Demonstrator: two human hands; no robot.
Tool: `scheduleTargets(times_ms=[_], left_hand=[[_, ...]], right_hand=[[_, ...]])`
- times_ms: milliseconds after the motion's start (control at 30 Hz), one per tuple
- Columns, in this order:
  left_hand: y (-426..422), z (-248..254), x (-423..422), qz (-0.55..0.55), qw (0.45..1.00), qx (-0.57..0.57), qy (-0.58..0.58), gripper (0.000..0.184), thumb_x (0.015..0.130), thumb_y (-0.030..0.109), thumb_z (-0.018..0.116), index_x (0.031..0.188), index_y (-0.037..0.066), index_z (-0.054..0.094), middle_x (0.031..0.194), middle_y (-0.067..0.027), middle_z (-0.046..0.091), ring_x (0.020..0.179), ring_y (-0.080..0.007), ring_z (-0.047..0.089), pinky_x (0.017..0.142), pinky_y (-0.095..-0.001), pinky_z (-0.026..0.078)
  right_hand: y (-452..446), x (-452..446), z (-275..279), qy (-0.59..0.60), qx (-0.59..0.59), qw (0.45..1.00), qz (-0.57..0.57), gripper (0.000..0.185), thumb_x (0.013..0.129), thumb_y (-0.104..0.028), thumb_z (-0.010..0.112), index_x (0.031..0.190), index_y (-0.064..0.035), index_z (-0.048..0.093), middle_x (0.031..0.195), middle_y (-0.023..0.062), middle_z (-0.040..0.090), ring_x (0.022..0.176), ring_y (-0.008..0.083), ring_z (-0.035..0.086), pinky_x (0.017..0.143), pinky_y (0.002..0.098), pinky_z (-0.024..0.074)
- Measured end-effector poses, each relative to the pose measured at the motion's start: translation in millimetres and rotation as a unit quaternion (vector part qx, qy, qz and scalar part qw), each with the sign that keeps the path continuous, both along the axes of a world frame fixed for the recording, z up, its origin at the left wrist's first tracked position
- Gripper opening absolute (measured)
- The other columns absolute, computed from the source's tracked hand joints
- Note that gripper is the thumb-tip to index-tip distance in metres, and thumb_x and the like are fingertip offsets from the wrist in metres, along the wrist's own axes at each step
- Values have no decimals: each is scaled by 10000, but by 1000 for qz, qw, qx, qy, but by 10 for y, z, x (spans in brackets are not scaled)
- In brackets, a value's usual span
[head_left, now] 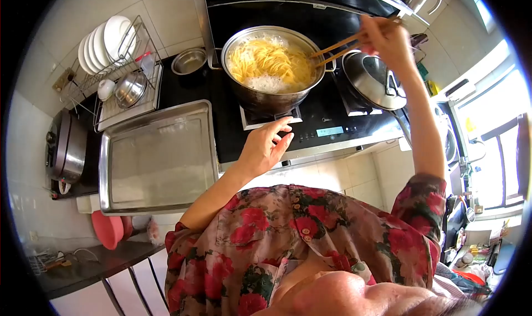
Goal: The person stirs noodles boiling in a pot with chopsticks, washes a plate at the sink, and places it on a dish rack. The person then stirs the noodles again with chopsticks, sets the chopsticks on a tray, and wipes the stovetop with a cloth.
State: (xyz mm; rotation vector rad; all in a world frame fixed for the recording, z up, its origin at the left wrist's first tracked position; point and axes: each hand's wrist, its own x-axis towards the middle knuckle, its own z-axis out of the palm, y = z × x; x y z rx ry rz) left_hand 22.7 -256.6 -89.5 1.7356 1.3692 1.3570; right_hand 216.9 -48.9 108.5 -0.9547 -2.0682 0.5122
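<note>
A large metal pot (266, 100) stands on the stove, with yellow noodles (271, 61) in foamy liquid inside it. My right hand (385, 41) is closed around a pair of long wooden chopsticks (343, 43), held up to the right of the pot. Their tips reach over the pot's right rim to the noodles. In front of the pot, near the stove's front edge, my left hand (267, 144) is held with its fingers loosely curled and apart, and nothing shows in it.
Left of the stove lies a big metal tray (158, 158). Behind it are a dish rack (124, 108) with white plates (119, 36) and a small metal bowl (189, 61). A lidded pan (372, 80) sits on the right burner. A rice cooker (69, 144) stands far left.
</note>
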Motion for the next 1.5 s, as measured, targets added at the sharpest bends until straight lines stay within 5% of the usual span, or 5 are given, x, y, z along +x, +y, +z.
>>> scheduleTargets(times_ms=[533, 1000, 1067, 1300, 1500], left_hand=[[-24, -114, -192, 34, 997, 2, -67, 372, 875, 81, 634, 1224, -6, 539, 971, -155, 679, 668, -180, 674, 585, -273, 527], [250, -62, 118, -25, 999, 20, -27, 367, 862, 71, 648, 1202, -13, 538, 930, -154, 678, 613, -208, 663, 582, -293, 519], [499, -523, 163, -58, 985, 23, -163, 365, 860, 73, 651, 1198, -11, 542, 925, -152, 676, 612, -217, 661, 584, -302, 519], [358, -155, 213, -34, 995, 80, 50, 381, 853, 89, 662, 1200, -12, 543, 940, -160, 677, 604, -227, 655, 592, -314, 525], [304, -62, 223, -36, 998, 15, 40, 398, 885, 80, 630, 1259, -6, 521, 1021, -168, 679, 640, -163, 659, 599, -264, 525]], right_hand=[[1034, 210, -1276, 222, -358, 906, -48, 356, 903, -205, 362, 859, 55, 602, 740, 193, 669, 500, 208, 610, 425, 281, 488], [12, 153, -2080, 518, -324, 787, -88, 377, 946, -243, 390, 915, 77, 587, 811, 214, 654, 552, 258, 631, 438, 293, 460], [-70, 151, -2118, 527, -323, 782, -83, 381, 955, -250, 387, 928, 74, 586, 822, 217, 655, 564, 260, 631, 455, 293, 461], [-35, 325, -2378, 571, -346, 744, -20, 397, 985, -289, 400, 971, 60, 590, 854, 216, 656, 625, 253, 625, 517, 298, 458], [39, 372, -2613, 605, -364, 708, 20, 403, 973, -319, 440, 975, 53, 595, 854, 200, 654, 631, 249, 617, 540, 303, 471]])
